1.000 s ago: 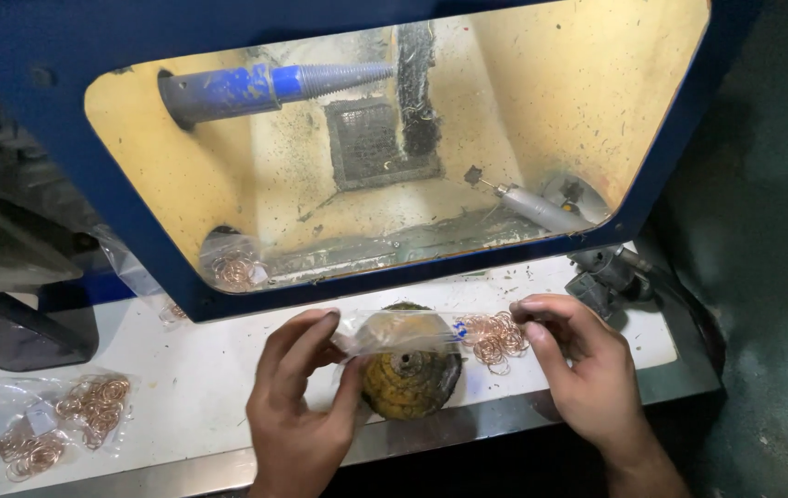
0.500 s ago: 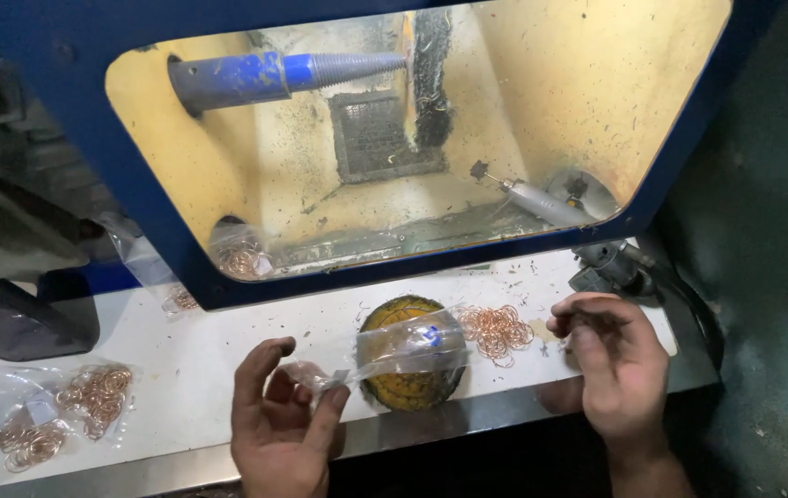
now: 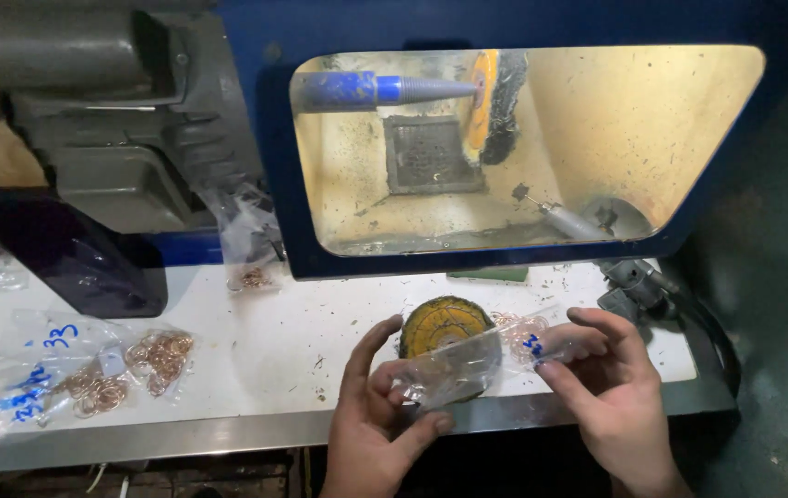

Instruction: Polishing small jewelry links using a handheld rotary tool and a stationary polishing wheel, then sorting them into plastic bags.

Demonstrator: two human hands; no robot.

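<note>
Both hands hold 1 clear plastic bag just above the white bench, in front of the yellow buffing wheel. Left hand fingers pinch its lower edge; right hand fingers grip its far end. The bag looks unopened; its copper rings remain inside.

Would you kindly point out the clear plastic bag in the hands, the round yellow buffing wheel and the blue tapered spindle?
clear plastic bag (image 3: 454,369), head view, its middle between both hands.
yellow buffing wheel (image 3: 440,318), head view, upper face.
blue tapered spindle (image 3: 385,89), head view, mid-shaft.
</note>
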